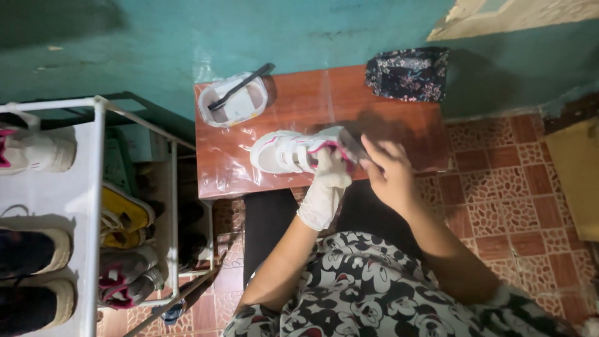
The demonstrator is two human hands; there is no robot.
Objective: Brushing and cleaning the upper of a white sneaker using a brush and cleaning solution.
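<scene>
A small white shoe with pink trim point(284, 151) lies on its side on a brown table point(399, 118) covered with clear plastic. My left hand point(327, 181), in a white glove, grips the shoe at its heel end. My right hand point(388, 168) is bare and sits at the shoe's heel, against a dark thing point(351, 142) that I cannot make out. At the table's far left corner stands a white tub point(240, 106) with a dark brush point(240, 86) resting across it.
A dark flowered cloth point(409, 73) lies at the table's far right corner. A white shoe rack point(93, 206) with several pairs of shoes stands to the left. Behind is a teal wall; the floor has red patterned tiles point(511, 206).
</scene>
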